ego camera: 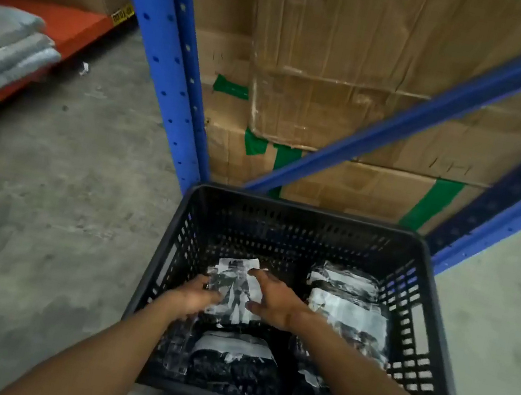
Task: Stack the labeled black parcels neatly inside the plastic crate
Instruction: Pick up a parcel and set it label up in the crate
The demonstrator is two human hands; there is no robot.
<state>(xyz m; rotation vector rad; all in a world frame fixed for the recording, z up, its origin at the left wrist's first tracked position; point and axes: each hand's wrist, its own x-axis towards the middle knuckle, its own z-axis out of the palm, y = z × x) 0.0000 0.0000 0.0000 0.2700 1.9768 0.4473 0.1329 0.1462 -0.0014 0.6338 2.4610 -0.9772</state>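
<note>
Seen from above, on the far left lie stacked grey padded sheets on an orange rack shelf, beside a grey concrete floor. In the middle stands a blue perforated steel rack upright with taped brown cardboard boxes behind it. Below sits a black perforated plastic crate on the floor. Inside it, the left hand and right hand press on either side of a black parcel with a white label, each grip loosely holding its edge. Another labeled parcel lies nearer the viewer, and a pile of labeled black parcels fills the crate's right side.
</note>
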